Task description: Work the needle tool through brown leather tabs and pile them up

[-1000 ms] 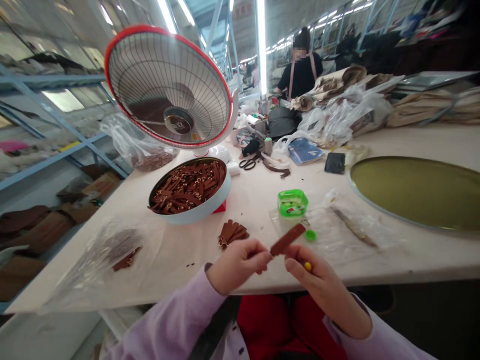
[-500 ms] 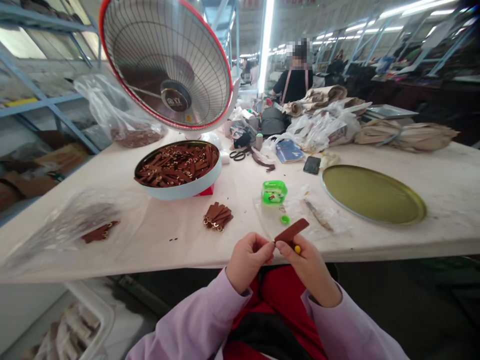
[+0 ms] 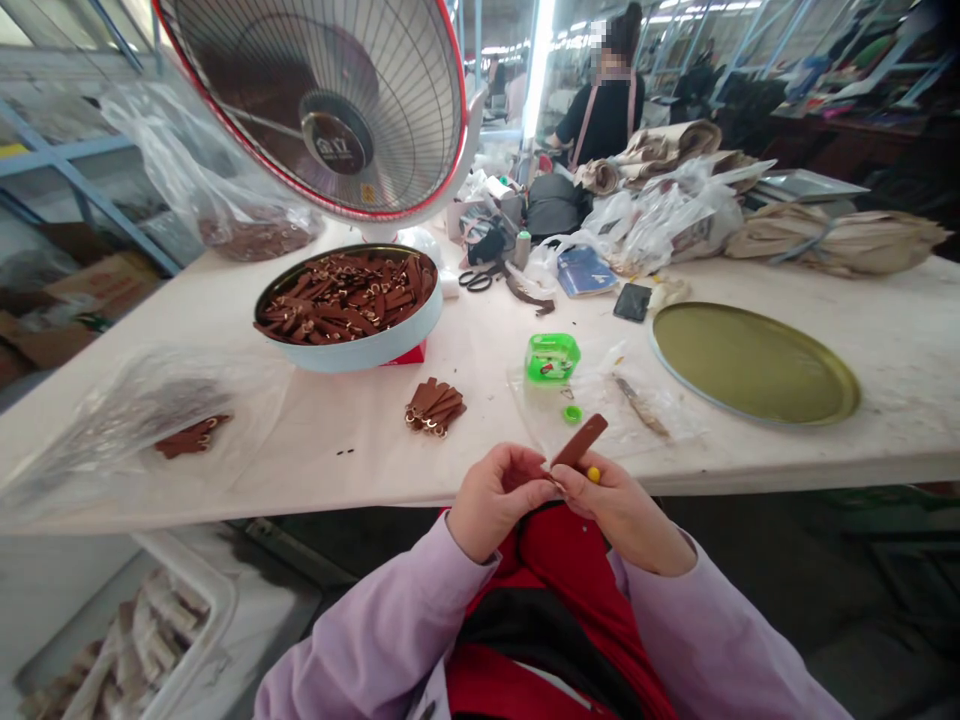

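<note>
Left hand (image 3: 491, 502) and right hand (image 3: 634, 515) meet near the edge of the table (image 3: 375, 468), on one brown strip (image 3: 582, 440).
Right hand pinches the strip low, free end slanting up; whether the left fingertips grip its base cannot be told. Strip judged light, thin, firm yet bendable, hardly fragile; best held flat near the base. Yellow knob (image 3: 593, 474) shows at the right hand, remainder hidden.

- Rich brown on the strap (image 3: 581, 440), and there's bright yellow on the knob (image 3: 593, 474)!
- Pale blue for the round tin (image 3: 409, 328)
- Vivid green, both tub (image 3: 553, 358) and cap (image 3: 573, 414)!
- Red rim (image 3: 375, 216) circling the grey fan (image 3: 337, 140)
- Olive-gold across the lid (image 3: 754, 362)
- Plain lilac down both sleeves (image 3: 397, 615)!
</note>
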`<move>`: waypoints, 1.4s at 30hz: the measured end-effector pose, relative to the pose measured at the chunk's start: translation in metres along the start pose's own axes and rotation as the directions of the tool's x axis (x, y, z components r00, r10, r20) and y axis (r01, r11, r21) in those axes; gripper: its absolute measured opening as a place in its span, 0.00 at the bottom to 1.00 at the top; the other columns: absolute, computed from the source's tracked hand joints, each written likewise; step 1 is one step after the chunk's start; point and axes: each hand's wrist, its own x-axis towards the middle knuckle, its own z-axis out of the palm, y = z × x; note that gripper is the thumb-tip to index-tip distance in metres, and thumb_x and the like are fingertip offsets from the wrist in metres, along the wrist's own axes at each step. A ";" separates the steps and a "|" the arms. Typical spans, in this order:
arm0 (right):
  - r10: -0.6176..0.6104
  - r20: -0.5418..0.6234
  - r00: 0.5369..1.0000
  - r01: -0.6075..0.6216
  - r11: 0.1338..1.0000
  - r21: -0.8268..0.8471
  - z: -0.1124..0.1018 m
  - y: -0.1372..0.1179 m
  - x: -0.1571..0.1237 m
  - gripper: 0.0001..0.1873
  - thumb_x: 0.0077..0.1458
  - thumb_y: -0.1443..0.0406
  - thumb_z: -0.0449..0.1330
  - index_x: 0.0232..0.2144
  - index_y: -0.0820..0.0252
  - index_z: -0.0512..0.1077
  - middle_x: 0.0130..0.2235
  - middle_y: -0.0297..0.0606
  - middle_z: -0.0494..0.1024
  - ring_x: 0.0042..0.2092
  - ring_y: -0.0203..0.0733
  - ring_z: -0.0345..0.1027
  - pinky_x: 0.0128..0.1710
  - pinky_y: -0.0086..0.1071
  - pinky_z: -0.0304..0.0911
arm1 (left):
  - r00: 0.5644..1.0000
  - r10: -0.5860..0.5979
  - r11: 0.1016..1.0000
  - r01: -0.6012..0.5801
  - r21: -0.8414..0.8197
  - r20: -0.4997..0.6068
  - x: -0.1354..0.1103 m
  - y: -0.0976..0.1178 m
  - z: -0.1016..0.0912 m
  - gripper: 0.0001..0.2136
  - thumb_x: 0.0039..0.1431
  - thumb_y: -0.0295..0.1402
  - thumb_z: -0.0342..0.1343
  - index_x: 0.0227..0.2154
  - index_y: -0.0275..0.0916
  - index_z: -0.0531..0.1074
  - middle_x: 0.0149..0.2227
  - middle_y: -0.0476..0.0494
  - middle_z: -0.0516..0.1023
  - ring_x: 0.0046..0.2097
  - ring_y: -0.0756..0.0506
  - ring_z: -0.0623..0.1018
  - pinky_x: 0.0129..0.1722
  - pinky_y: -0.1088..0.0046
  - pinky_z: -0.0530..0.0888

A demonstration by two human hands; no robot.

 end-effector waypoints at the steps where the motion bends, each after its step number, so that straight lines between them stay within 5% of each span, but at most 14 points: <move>1: -0.021 -0.009 1.000 0.021 1.000 -0.020 0.002 0.000 0.000 0.16 0.44 0.53 0.61 0.26 0.61 0.67 0.18 0.25 0.58 0.19 0.28 0.46 0.17 0.26 0.42 | 1.000 -0.011 0.999 0.011 -0.031 0.015 0.002 0.000 -0.001 0.15 0.38 0.36 0.64 0.27 0.36 0.67 0.27 0.49 0.75 0.30 0.51 0.74 0.34 0.74 0.70; 7: -0.156 -0.119 0.981 0.135 0.976 -0.168 0.006 0.005 0.001 0.13 0.47 0.55 0.59 0.26 0.59 0.68 0.19 0.28 0.62 0.20 0.31 0.50 0.18 0.27 0.47 | 0.997 -0.073 0.995 0.074 -0.064 0.008 0.008 -0.001 0.002 0.17 0.34 0.38 0.66 0.24 0.34 0.66 0.22 0.51 0.72 0.25 0.54 0.71 0.29 0.77 0.68; 13: -0.173 -0.186 0.967 0.159 0.983 -0.089 0.002 0.019 0.003 0.13 0.52 0.56 0.55 0.24 0.59 0.66 0.17 0.26 0.57 0.19 0.31 0.49 0.17 0.27 0.47 | 0.984 -0.013 0.999 0.005 -0.049 -0.176 0.013 -0.005 0.016 0.13 0.38 0.35 0.63 0.23 0.36 0.63 0.20 0.53 0.69 0.24 0.54 0.69 0.27 0.77 0.67; 18: -0.279 -0.156 0.948 0.213 0.915 -0.341 -0.005 0.015 0.007 0.13 0.52 0.57 0.55 0.24 0.59 0.69 0.21 0.33 0.69 0.24 0.35 0.61 0.23 0.29 0.57 | 0.976 -0.030 0.999 0.025 -0.025 -0.215 0.016 -0.007 0.020 0.12 0.40 0.35 0.61 0.23 0.36 0.63 0.20 0.54 0.67 0.22 0.55 0.67 0.24 0.79 0.65; 27: -0.366 -0.182 0.913 0.231 0.830 -0.508 -0.010 0.022 0.017 0.12 0.52 0.59 0.56 0.23 0.60 0.71 0.24 0.35 0.74 0.28 0.39 0.66 0.29 0.30 0.62 | 0.990 -0.094 0.995 0.096 0.013 -0.102 0.024 -0.013 0.011 0.13 0.43 0.39 0.59 0.21 0.37 0.61 0.15 0.55 0.66 0.19 0.55 0.66 0.21 0.79 0.63; 32: -0.314 -0.173 0.933 0.192 0.846 -0.498 -0.014 0.020 0.020 0.12 0.50 0.59 0.56 0.22 0.60 0.71 0.23 0.35 0.74 0.27 0.39 0.66 0.28 0.30 0.61 | 0.985 -0.156 0.978 0.164 0.130 -0.067 0.031 -0.011 0.006 0.11 0.44 0.36 0.58 0.20 0.37 0.61 0.13 0.55 0.66 0.17 0.55 0.65 0.19 0.80 0.60; 38: -0.116 -0.109 0.987 0.074 0.942 -0.327 -0.025 0.011 0.030 0.11 0.47 0.59 0.57 0.22 0.61 0.70 0.22 0.34 0.73 0.25 0.37 0.65 0.25 0.29 0.62 | 0.972 -0.236 0.972 0.236 -0.010 0.007 0.041 -0.013 0.004 0.16 0.38 0.41 0.62 0.26 0.34 0.67 0.20 0.51 0.71 0.21 0.54 0.69 0.24 0.77 0.67; 42: -0.104 -0.106 0.989 0.062 0.938 -0.340 -0.031 0.016 0.039 0.11 0.47 0.59 0.57 0.23 0.61 0.70 0.24 0.35 0.75 0.28 0.39 0.67 0.28 0.31 0.62 | 0.975 -0.220 0.974 0.221 0.040 -0.025 0.048 -0.020 0.005 0.14 0.40 0.40 0.61 0.24 0.34 0.67 0.20 0.52 0.70 0.21 0.55 0.68 0.24 0.78 0.66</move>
